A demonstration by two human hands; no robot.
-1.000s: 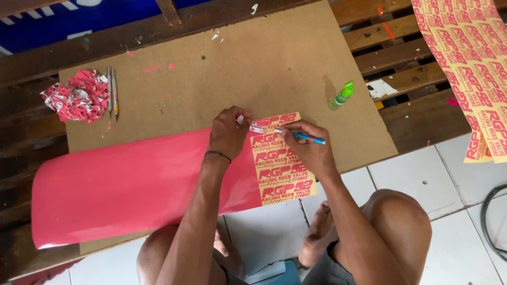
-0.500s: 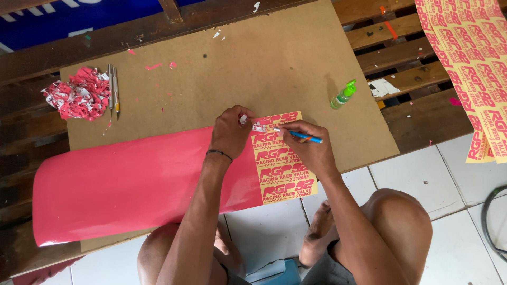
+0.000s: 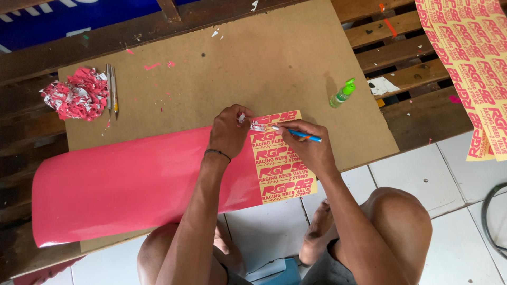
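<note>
A long red vinyl sheet (image 3: 132, 179) lies across a brown board (image 3: 222, 63), its right end peeled down to a yellow backing with red lettering (image 3: 282, 177). My left hand (image 3: 228, 132) pinches a small scrap of peeled red vinyl (image 3: 257, 126) at the top edge of the yellow part. My right hand (image 3: 309, 148) holds a thin blue craft knife (image 3: 301, 134) with its tip at that scrap. Both hands touch the sheet.
A heap of crumpled red vinyl scraps (image 3: 76, 95) and two thin tools (image 3: 112, 89) lie at the board's left. A small green-capped bottle (image 3: 342, 94) stands at the right. A yellow sticker sheet (image 3: 475, 63) hangs over wooden slats (image 3: 401, 58). My bent knees are above white floor tiles (image 3: 417, 169).
Both hands stay at the top edge of the yellow part; the knife tip and my left fingers have shifted only slightly.
</note>
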